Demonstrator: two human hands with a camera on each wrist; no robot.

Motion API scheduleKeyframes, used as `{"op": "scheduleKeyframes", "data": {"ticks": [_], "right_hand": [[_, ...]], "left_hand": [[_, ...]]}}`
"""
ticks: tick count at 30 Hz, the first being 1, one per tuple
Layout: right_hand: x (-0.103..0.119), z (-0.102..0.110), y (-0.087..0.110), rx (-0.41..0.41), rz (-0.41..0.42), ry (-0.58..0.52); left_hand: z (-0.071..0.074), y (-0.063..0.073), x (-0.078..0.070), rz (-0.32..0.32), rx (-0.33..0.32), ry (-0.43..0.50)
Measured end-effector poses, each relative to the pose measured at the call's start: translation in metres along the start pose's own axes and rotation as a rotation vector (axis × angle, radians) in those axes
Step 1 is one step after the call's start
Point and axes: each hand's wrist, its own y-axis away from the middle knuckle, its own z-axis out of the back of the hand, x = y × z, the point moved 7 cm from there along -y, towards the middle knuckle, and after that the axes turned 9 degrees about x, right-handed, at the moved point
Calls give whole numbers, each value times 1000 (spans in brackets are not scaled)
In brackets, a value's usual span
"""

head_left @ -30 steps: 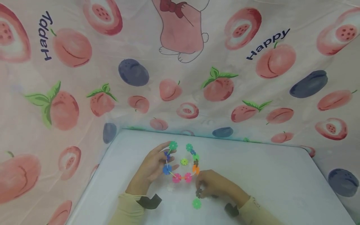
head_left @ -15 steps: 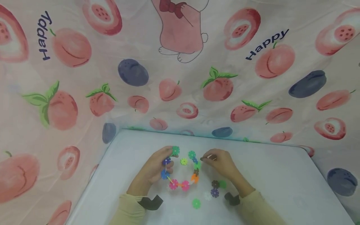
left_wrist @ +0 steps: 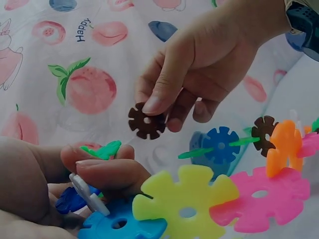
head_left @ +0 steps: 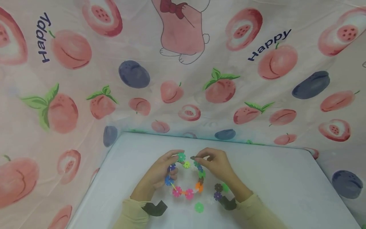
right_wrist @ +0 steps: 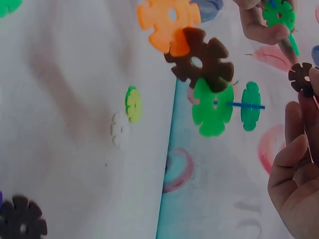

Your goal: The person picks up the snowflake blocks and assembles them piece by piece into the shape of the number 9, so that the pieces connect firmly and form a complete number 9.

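A curved chain of interlocking snowflake discs hangs from my left hand [head_left: 157,171], which pinches it near the green disc [head_left: 181,157] at its left end. Blue, yellow, pink [left_wrist: 261,199] and orange [right_wrist: 167,20] discs follow along the curve. A blue disc [left_wrist: 221,145] links two green ones near the other end. Between thumb and fingertips, my right hand [head_left: 218,163] pinches a brown snowflake disc [left_wrist: 147,121]. In the left wrist view this disc is apart from the chain, above the left hand's fingers.
On the white table [head_left: 274,178] lie a loose green disc [head_left: 199,207], a purple disc [head_left: 218,196], a dark brown disc [head_left: 218,187] and another green one beside it. Yellow [right_wrist: 133,104] and white [right_wrist: 118,129] discs lie together. A fruit-printed cloth [head_left: 183,76] hangs behind.
My right hand has risen from beside the loose discs, then moved left with the brown disc toward the gap between the chain's ends. My left hand still holds the chain, which has shifted slightly lower.
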Motion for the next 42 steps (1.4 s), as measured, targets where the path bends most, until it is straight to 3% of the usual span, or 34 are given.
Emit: {"op": "scheduleKeyframes", "data": {"ticks": [19,30,42], "right_hand": [[9,-12,-5,-35,60,53],[21,-15,-4,-82,263,164],[16,-16,-4,-79,292,140]], "left_hand": [[-3,-1,1,7,-3,-1],[-4,-4,5,-15,-53,41],[-7,-5,5,-26,-50,56]]}}
